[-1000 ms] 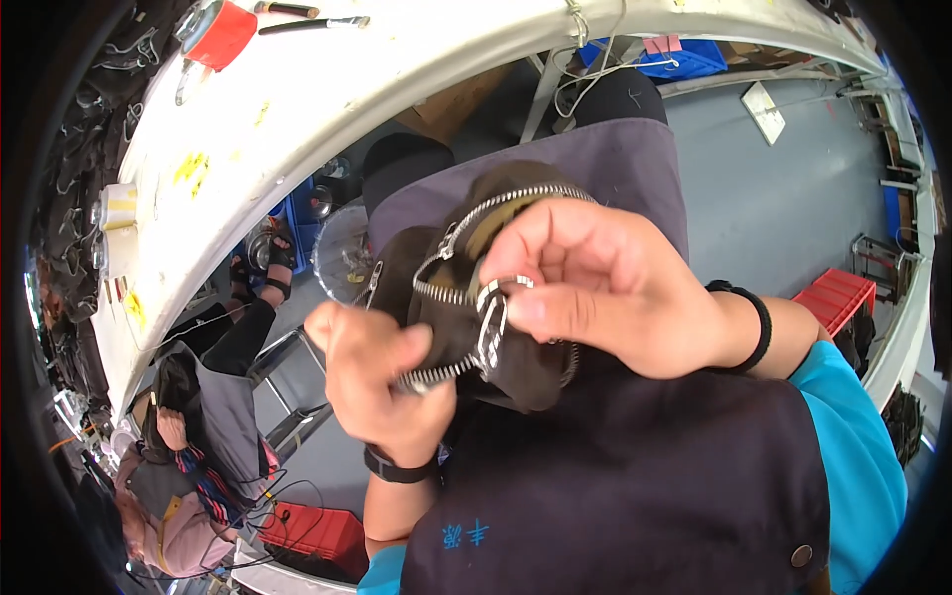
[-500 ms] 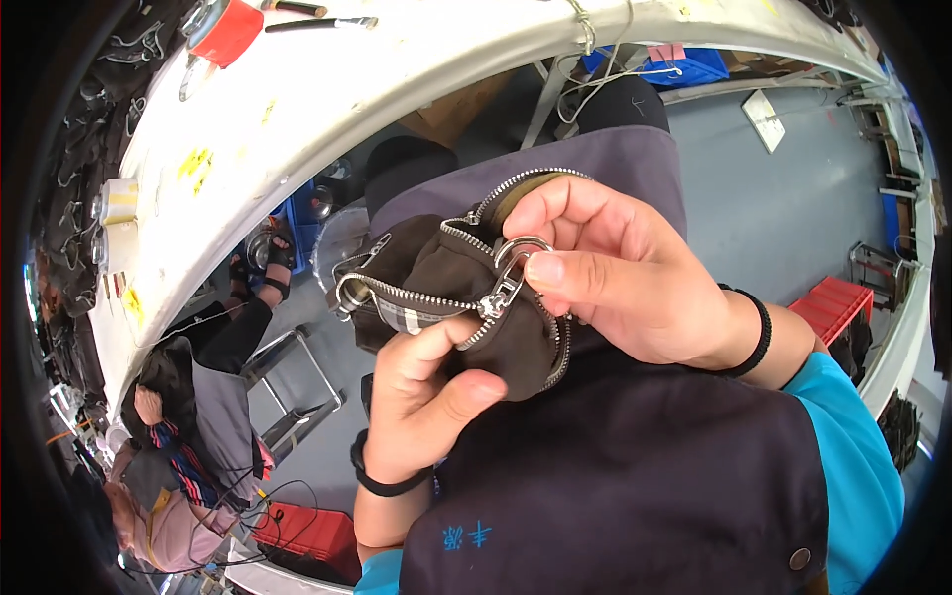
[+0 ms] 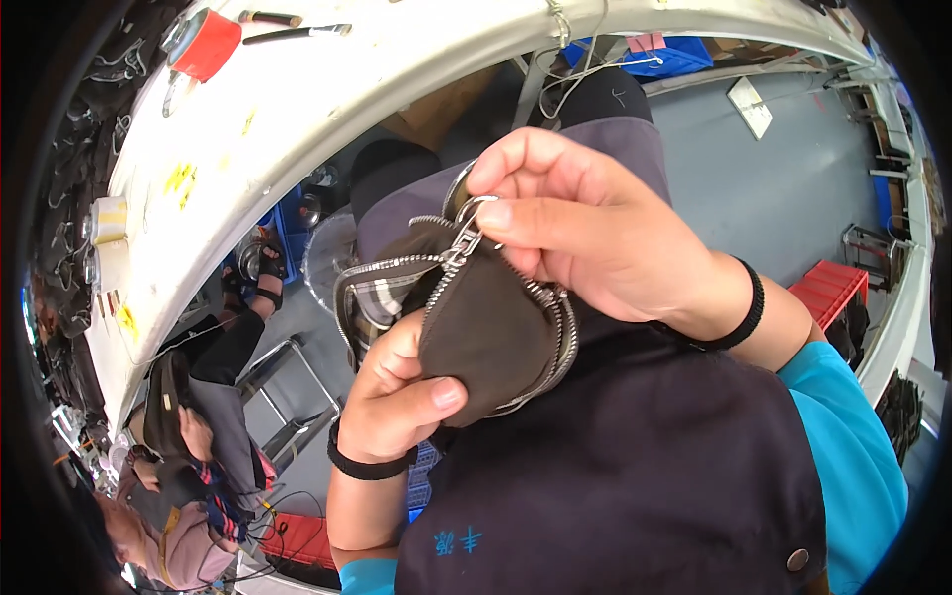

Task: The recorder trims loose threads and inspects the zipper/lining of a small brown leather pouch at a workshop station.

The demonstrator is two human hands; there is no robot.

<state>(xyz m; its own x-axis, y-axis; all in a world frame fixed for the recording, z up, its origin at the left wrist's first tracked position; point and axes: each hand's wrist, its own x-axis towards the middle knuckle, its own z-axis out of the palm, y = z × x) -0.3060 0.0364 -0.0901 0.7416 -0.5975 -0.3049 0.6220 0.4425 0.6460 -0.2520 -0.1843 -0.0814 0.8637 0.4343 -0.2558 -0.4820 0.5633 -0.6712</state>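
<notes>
Head view shows the left hand [image 3: 397, 402] clasping the lower part of a dark brown zip pouch [image 3: 486, 327], thumb pressed on its face; the right hand [image 3: 595, 223] pinches the metal ring [image 3: 466, 213] at the pouch's top; the pouch hangs between both hands, above the dark apron [image 3: 635, 476], zip partly open.

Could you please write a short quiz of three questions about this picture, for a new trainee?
1. True or false: the left hand holds the dark zippered pouch from below.
2. What does the right hand pinch? A) the metal ring at the zipper pull B) a red box C) a cable
3. Fill in: each wrist wears a black ____.

Key: 1 true; 2 A; 3 band.
</notes>
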